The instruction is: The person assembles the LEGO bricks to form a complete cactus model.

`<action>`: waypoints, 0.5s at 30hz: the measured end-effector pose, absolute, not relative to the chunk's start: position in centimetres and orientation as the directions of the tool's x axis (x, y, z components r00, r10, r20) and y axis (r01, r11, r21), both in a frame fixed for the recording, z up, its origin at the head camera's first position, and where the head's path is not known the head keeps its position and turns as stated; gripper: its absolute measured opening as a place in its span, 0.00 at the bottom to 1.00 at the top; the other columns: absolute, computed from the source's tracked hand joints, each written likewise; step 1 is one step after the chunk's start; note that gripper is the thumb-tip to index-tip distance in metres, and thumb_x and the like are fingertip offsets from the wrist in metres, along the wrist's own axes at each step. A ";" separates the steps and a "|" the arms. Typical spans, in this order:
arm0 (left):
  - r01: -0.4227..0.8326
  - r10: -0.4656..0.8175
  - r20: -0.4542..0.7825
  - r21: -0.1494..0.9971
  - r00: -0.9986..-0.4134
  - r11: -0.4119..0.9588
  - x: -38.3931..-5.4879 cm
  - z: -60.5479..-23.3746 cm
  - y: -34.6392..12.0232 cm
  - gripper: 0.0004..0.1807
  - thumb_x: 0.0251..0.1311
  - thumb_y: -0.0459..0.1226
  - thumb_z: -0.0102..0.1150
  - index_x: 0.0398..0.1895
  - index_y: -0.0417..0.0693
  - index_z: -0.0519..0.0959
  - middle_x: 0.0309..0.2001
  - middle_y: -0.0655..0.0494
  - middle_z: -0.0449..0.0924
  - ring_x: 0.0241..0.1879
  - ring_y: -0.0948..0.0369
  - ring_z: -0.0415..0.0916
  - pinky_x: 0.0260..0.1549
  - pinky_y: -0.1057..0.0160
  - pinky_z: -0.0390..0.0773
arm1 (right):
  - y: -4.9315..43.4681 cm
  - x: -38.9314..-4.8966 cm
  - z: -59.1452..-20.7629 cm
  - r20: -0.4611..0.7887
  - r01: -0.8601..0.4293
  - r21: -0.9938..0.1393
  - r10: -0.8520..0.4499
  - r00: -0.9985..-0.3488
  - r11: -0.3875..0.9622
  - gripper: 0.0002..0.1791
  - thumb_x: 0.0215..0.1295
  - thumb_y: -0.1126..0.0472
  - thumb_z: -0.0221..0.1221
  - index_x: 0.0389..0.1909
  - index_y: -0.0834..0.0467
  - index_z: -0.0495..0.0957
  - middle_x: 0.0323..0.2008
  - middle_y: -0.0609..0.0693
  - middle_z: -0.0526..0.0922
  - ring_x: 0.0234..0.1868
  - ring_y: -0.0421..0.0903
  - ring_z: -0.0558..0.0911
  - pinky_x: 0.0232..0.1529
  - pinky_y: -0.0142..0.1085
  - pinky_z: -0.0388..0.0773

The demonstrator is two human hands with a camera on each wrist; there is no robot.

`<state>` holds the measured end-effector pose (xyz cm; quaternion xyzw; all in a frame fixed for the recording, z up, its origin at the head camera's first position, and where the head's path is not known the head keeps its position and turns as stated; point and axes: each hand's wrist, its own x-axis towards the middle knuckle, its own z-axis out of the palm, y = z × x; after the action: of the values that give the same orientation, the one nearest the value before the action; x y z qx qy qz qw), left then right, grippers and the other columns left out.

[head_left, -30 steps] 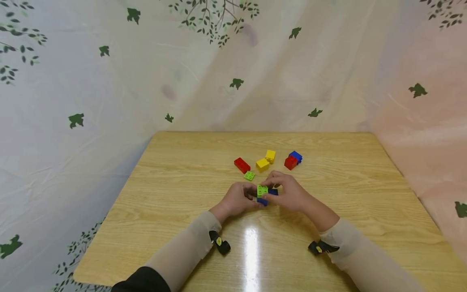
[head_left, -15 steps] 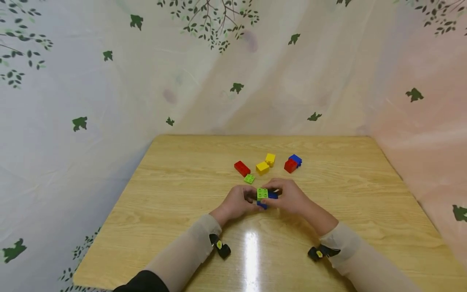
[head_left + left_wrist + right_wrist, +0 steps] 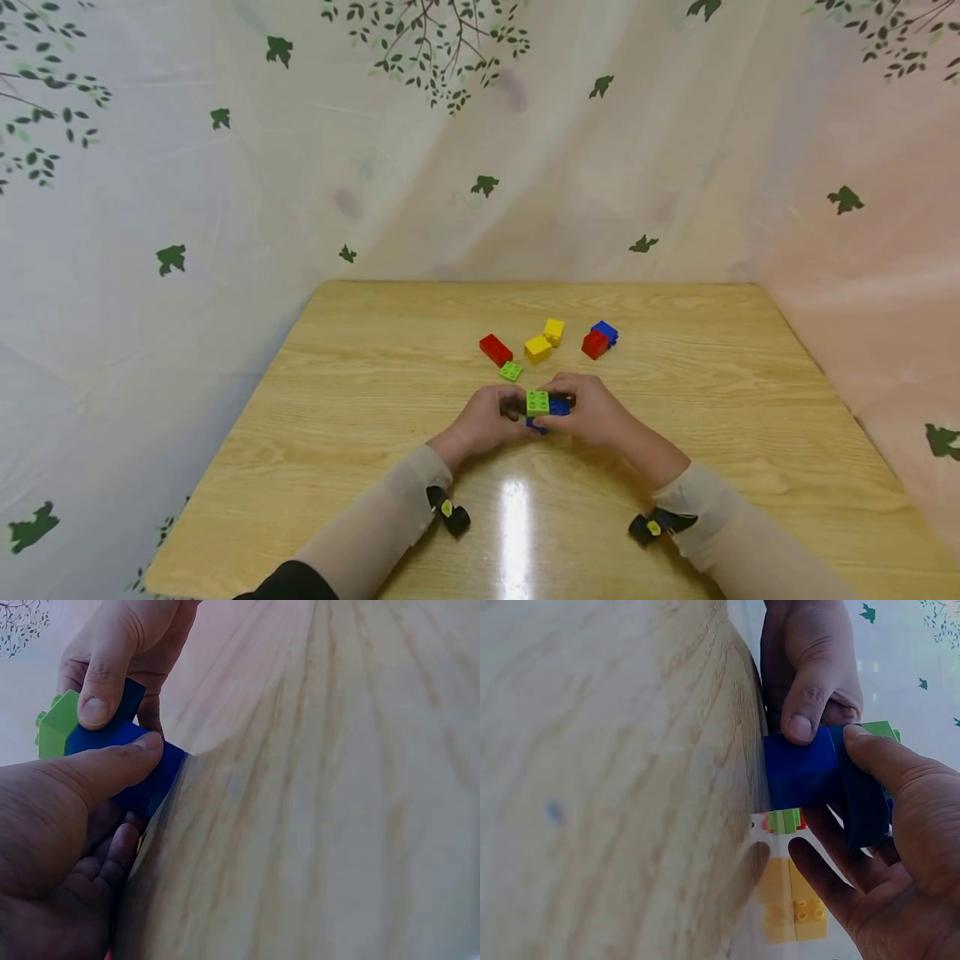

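A small stack of toy building bricks is between my hands near the middle of the table. Its bottom blue brick [image 3: 799,776] meets the tabletop, a second blue brick [image 3: 558,407] juts out to the right above it, and a studded light-green brick [image 3: 537,402] tops the stack. My left hand [image 3: 486,414] holds the bottom blue brick, thumb across its near face. With thumb and fingers, my right hand [image 3: 591,410] grips the upper blue brick, thumb tip close to the green one. My left fingers behind the stack are partly hidden.
Beyond the hands lie a red brick [image 3: 496,350], a flat light-green brick [image 3: 511,372] and two yellow bricks [image 3: 537,349]. Farther right, another red brick [image 3: 595,345] overlaps a blue brick [image 3: 606,332]. A leaf-patterned cloth [image 3: 420,183] hangs behind the wooden table [image 3: 360,350].
The head view has tilted up slightly, so everything sits a little lower in it. Both hands keep their hold on the stack, with only slight shifts of the right fingers.
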<state>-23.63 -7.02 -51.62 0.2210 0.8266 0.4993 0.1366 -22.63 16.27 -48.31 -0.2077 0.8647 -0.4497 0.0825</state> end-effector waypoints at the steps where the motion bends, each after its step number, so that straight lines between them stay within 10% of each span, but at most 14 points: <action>1: 0.230 0.516 -0.013 0.885 -0.856 0.404 -23.7 -51.5 -7.1 0.19 0.56 0.38 0.81 0.50 0.54 0.85 0.46 0.65 0.86 0.43 0.65 0.82 0.45 0.65 0.82 | 16.3 -22.6 -48.3 0.044 -0.287 -0.811 -0.434 -0.900 0.511 0.20 0.57 0.53 0.79 0.50 0.48 0.88 0.44 0.44 0.83 0.44 0.47 0.80 0.47 0.39 0.81; 8: 0.244 0.621 -0.076 0.877 -0.780 0.414 -24.5 -49.8 -9.0 0.26 0.61 0.24 0.64 0.62 0.48 0.80 0.56 0.59 0.84 0.56 0.63 0.81 0.57 0.63 0.79 | 16.3 -22.7 -48.7 0.041 -0.295 -0.796 -0.439 -0.897 0.529 0.21 0.58 0.52 0.79 0.52 0.49 0.88 0.45 0.42 0.83 0.44 0.46 0.80 0.48 0.39 0.82; 15: 0.359 0.531 0.091 0.829 -0.843 0.428 -27.3 -47.3 -11.2 0.20 0.69 0.28 0.65 0.63 0.46 0.81 0.60 0.52 0.83 0.60 0.52 0.79 0.56 0.53 0.81 | 16.3 -22.8 -48.8 0.036 -0.308 -0.776 -0.448 -0.893 0.551 0.25 0.58 0.50 0.78 0.54 0.54 0.87 0.45 0.44 0.82 0.44 0.45 0.80 0.50 0.41 0.81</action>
<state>-27.31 -11.21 -47.32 0.2649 0.8399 0.4645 0.0924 -22.78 16.28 -48.77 -0.2156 0.8767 -0.4219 0.0829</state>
